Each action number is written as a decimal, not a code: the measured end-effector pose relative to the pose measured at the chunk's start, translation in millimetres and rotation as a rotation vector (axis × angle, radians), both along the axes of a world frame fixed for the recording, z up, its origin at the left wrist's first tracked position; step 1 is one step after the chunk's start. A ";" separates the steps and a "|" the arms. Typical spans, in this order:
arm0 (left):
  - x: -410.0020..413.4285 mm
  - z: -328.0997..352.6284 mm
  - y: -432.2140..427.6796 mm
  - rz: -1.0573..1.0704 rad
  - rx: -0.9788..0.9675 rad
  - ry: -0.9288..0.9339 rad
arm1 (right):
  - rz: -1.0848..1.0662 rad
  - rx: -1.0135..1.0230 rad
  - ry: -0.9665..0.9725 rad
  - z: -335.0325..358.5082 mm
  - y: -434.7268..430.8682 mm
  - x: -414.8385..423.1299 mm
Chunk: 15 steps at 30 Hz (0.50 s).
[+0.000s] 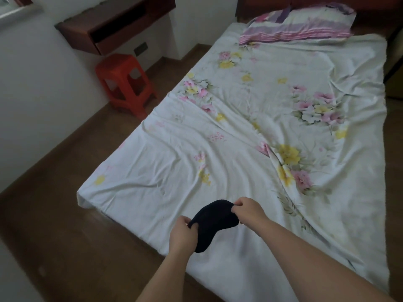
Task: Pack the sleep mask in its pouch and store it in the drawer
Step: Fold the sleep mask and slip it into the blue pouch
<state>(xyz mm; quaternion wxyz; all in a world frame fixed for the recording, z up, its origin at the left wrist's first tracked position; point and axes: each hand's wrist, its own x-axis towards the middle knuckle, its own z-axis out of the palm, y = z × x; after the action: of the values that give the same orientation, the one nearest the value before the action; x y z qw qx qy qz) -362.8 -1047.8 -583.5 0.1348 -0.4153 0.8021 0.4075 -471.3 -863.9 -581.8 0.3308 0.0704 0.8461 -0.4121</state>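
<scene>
A flowered sheet (250, 131) covers the low bed, and over its near corner the left hand (182, 233) and right hand (248, 211) each pinch an end of a black fabric piece (210, 219), mask or pouch, I cannot tell. A loose pinch could drop it onto the floor beside the bed. The wall drawer (104, 40) hangs well beyond the bed's far left side, above a red stool (125, 83) that may hamper reaching it.

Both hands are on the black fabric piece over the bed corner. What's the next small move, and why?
Probably spread its edge to find an opening. The left hand and right hand pinch opposite ends of the black fabric piece above the bed; whether it is mask or pouch cannot be told, and no second item shows.
</scene>
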 end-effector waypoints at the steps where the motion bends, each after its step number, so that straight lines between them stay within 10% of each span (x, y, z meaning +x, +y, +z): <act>1: -3.2 19.8 -0.5 0.015 0.012 0.027 | -0.039 -0.040 -0.004 19.7 0.5 -0.7; 15: -34.9 333.4 2.9 0.200 0.244 0.436 | -0.460 -0.560 0.110 313.2 13.3 7.6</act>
<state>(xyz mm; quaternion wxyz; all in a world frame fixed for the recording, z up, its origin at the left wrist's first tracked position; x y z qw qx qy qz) -397.7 -1044.9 -250.1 -0.0330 -0.3756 0.7121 0.5922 -463.7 -850.6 -268.6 0.1898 0.1432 0.6789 -0.6946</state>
